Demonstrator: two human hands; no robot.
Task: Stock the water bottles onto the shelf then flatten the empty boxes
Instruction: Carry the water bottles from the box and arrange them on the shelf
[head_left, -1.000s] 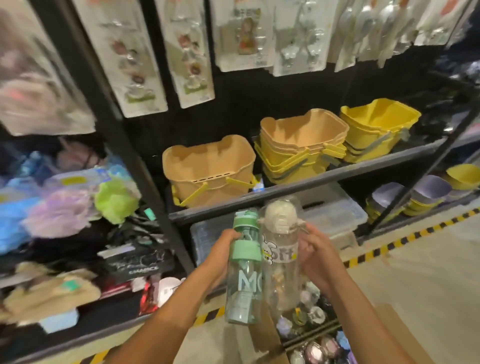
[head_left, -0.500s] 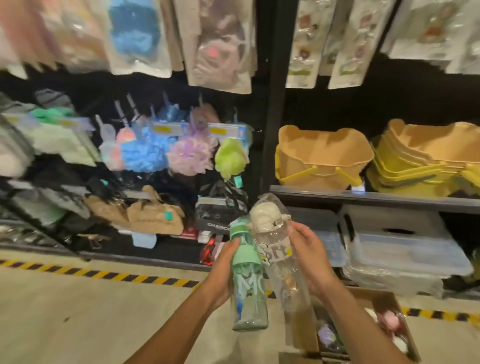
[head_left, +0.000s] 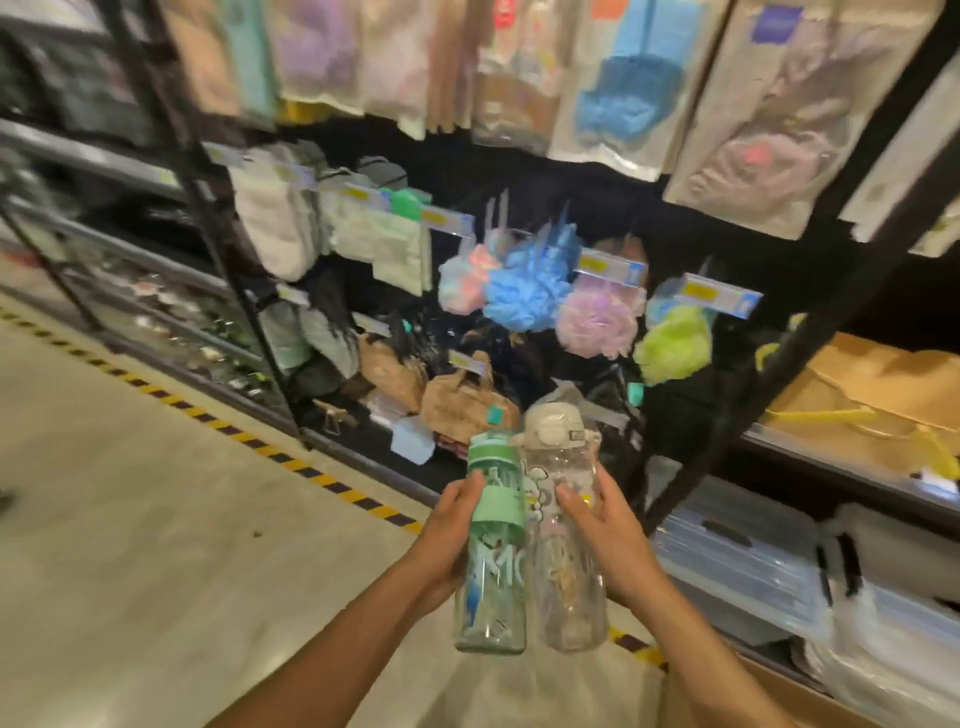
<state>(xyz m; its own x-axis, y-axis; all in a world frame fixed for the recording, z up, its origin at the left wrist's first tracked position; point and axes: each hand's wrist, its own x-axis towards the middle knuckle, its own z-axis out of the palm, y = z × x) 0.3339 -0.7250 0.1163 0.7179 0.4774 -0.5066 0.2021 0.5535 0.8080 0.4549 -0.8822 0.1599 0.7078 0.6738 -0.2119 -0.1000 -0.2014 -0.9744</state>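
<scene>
- Left hand (head_left: 451, 540) wraps round a green-capped water bottle (head_left: 491, 561), held upright at chest height.
- Right hand (head_left: 605, 540) grips a clear bottle w/ cream lid (head_left: 563, 540) (cartoon print on its side); the two bottles touch side by side.
- Behind: black shelf rack (head_left: 249, 291) w/ hanging bath poufs (head_left: 530, 291), blurred.
- Cardboard box (head_left: 727, 691) edge at bottom right, on the floor.

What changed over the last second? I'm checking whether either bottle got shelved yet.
Only the view moved: it swung left, from the yellow baskets toward the bath sponges. Unchanged: the left hand holds the green-capped bottle, the right hand the clear cream-capped bottle, side by side. Neither is shelved.
</scene>
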